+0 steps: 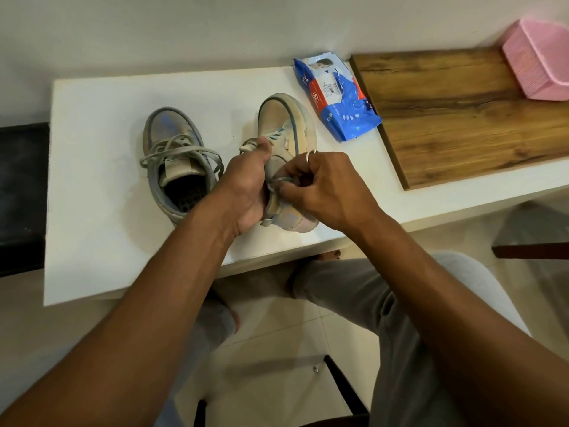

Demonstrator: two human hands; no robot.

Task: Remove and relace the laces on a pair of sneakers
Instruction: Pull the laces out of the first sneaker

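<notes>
White tabletop (101,186), wooden board (462,118) alongside

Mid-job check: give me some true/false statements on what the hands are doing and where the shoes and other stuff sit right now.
1. The left hand grips the held sneaker. True.
2. The right hand is open and idle. False: it pinches a lace on the held sneaker.
3. The other sneaker has no lace in it. False: its lace is still threaded, hanging loose.
4. A blue packet lies beyond the held sneaker, at the edge of a wooden board. True.
5. The pink box stands between the two sneakers. False: it sits on the wooden board, far right.
</notes>
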